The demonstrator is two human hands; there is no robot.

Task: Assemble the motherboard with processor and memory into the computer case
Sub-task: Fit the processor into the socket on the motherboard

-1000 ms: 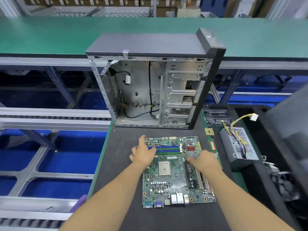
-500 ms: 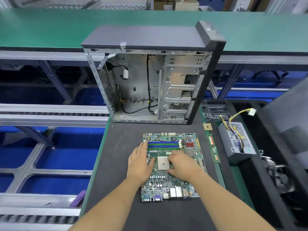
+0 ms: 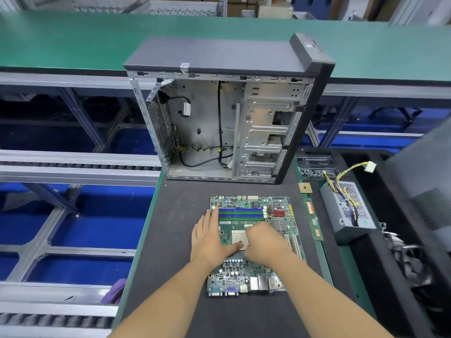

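Observation:
The green motherboard (image 3: 249,272) lies flat on the dark mat (image 3: 170,240) in front of me. My left hand (image 3: 208,237) rests flat on its left side, fingers straight and thumb reaching toward the processor socket (image 3: 237,237). My right hand (image 3: 264,242) is curled at the socket's right edge, pinching at the socket lever, which the fingers hide. Blue and green memory slots (image 3: 240,214) run across the board's far part. The open computer case (image 3: 219,132) stands upright behind the board. A processor chip (image 3: 305,188) and a memory stick (image 3: 314,220) lie to the right.
A grey power supply (image 3: 346,208) with yellow and black wires sits in the black tray at the right, a fan (image 3: 410,262) near it. A green conveyor (image 3: 73,40) runs behind the case. Left of the mat is open frame and rollers.
Both hands have come together at the socket: the right slid left from the board's right side and curled there, and the left moved back from the memory slots to lie flat.

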